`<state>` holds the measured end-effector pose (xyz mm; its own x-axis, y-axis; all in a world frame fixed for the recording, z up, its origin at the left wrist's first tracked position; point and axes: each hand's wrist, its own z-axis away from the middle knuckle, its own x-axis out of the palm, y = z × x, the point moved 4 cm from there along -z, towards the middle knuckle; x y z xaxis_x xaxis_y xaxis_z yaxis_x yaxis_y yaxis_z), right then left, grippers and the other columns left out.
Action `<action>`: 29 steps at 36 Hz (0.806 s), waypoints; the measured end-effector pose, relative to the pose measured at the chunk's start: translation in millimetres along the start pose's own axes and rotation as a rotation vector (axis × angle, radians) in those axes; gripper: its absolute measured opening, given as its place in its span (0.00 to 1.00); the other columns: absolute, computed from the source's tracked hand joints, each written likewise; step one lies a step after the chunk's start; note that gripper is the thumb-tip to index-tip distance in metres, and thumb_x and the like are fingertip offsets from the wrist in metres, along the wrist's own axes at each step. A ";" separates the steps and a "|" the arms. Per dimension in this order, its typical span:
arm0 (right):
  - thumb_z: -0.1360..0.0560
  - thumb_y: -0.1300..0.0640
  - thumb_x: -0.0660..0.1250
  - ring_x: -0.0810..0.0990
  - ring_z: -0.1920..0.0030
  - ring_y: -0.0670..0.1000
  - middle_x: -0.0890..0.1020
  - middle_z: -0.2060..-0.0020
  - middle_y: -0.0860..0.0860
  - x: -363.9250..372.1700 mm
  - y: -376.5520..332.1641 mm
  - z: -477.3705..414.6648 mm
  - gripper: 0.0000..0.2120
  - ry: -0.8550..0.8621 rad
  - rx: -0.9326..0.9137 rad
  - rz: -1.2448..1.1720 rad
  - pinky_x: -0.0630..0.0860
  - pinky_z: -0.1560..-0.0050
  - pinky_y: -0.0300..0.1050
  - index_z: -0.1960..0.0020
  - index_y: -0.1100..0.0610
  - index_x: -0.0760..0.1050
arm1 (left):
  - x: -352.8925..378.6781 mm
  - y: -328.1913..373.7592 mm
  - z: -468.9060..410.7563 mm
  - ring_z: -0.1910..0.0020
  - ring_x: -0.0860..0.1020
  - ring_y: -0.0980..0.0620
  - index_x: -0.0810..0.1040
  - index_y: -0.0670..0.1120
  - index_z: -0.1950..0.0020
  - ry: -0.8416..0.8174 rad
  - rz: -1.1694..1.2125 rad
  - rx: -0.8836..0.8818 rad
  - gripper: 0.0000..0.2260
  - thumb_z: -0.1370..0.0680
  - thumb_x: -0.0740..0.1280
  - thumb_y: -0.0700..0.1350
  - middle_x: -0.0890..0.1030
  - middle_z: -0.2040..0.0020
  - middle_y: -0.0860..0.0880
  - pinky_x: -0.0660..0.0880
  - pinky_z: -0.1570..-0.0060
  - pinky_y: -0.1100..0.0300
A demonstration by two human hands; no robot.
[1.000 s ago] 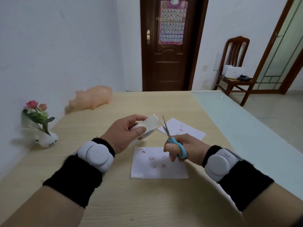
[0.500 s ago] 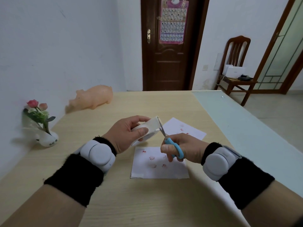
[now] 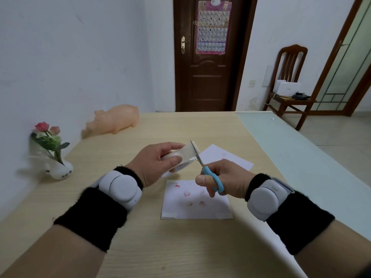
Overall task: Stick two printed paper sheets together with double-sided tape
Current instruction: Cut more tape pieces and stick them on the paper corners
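Observation:
My left hand (image 3: 154,163) grips a white roll of double-sided tape (image 3: 180,159) above the table, with a short strip pulled out to the right. My right hand (image 3: 224,177) holds blue-handled scissors (image 3: 210,175), and their blades cross the pulled-out strip at the roll's right end. Below the hands a printed paper sheet (image 3: 196,201) with small red marks lies flat, with pale tape pieces at its two near corners. A second printed sheet (image 3: 224,157) lies farther back, partly hidden by my right hand.
A peach-coloured pig figure (image 3: 116,121) and a white vase of flowers (image 3: 54,153) stand by the left wall. A pale green glass strip (image 3: 297,157) runs along the wooden table's (image 3: 160,247) right side. A wooden chair (image 3: 289,85) stands beyond the table.
My right hand has brought the scissors up and left, from beside the tape roll until the blades meet the pulled-out strip. The left hand has held the roll almost still.

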<state>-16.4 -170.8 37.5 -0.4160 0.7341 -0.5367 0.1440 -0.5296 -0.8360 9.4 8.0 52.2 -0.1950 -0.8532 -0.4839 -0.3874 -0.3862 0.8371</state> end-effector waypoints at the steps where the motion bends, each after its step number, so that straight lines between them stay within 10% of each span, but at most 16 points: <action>1: 0.35 0.35 0.69 0.69 0.76 0.43 0.79 0.74 0.48 -0.5 -0.3 0.4 0.22 0.008 -0.007 0.004 0.69 0.68 0.35 0.64 0.55 0.75 | -0.2 0.5 0.0 0.69 0.79 0.61 0.77 0.55 0.45 0.002 -0.003 -0.001 0.13 0.29 0.66 0.48 0.82 0.62 0.56 0.72 0.61 0.74; 17: 0.30 0.43 0.69 0.69 0.77 0.41 0.76 0.78 0.47 -2.1 2.4 0.0 0.18 0.120 -0.054 0.060 0.69 0.64 0.38 0.73 0.51 0.71 | -1.5 1.7 -1.0 0.69 0.78 0.63 0.76 0.51 0.42 0.038 -0.033 -0.019 0.13 0.24 0.66 0.38 0.81 0.58 0.55 0.70 0.62 0.76; 29: 0.32 0.41 0.70 0.69 0.74 0.47 0.74 0.76 0.52 -2.6 4.5 1.1 0.27 0.239 -0.079 0.143 0.69 0.66 0.38 0.63 0.67 0.72 | -4.1 -0.2 -3.5 0.69 0.77 0.63 0.77 0.53 0.46 0.086 -0.048 -0.006 0.11 0.24 0.67 0.38 0.81 0.58 0.54 0.71 0.63 0.75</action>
<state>-15.6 -175.6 35.3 -0.1640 0.7386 -0.6539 0.2599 -0.6071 -0.7509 13.4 10.3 54.9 -0.0977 -0.8604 -0.5002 -0.3886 -0.4297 0.8150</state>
